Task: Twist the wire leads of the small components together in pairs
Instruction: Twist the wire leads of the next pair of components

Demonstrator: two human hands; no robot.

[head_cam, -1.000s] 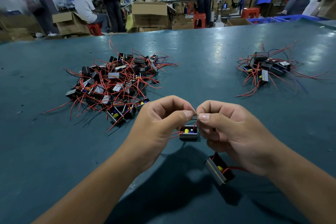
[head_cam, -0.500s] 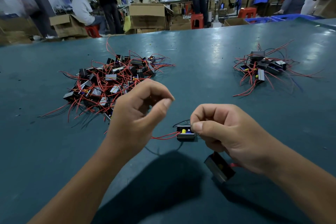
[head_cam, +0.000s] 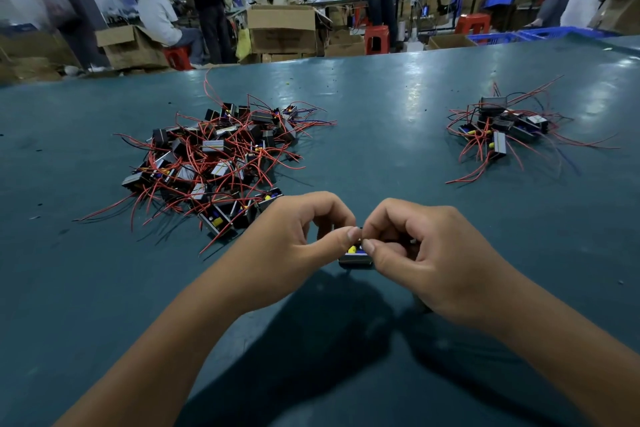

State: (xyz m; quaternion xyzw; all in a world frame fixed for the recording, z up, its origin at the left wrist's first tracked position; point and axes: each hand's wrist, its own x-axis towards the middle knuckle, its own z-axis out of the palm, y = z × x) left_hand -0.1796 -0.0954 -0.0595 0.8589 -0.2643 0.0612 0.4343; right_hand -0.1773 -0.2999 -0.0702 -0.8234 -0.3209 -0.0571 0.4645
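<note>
Swinging back in, left hand (head_cam: 291, 246) meets right hand (head_cam: 426, 253), thumbs and forefingers pinching together above small component (head_cam: 355, 258); leads too small to see.

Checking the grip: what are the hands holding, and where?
Both hands pinch something at their fingertips above the small component, presumably its leads; the wire itself isn't visible.

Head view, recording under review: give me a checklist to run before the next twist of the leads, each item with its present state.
1. Left hand and right hand meet thumb tip to thumb tip: ok.
2. Leads pinched in the fingers: cannot tell, the wires are hidden.
3. Component sits under the fingertips: ok.
4. Second component of the pair in view: not ok, hidden.
5. Large pile lies apart from the hands: ok.
6. Small pile lies far right: ok.
</note>
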